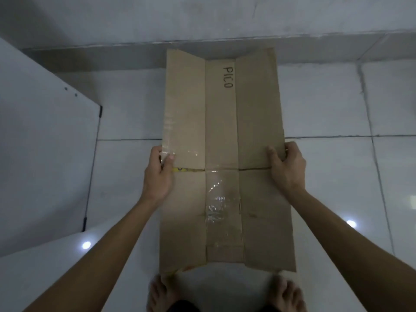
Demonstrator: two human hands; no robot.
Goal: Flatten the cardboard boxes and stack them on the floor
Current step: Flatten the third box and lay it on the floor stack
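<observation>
I can't see the fingers of either of the hands: on the left hand [157, 174] and the right hand [287, 167] only the thumbs show on top of the flattened cardboard box [225, 154], the rest tucked behind its edges. The box hides the floor beneath it and part of my toes. My feet [162, 293] and both forearms are cut off by the bottom edge. The white board [40, 154] runs off the left edge.
</observation>
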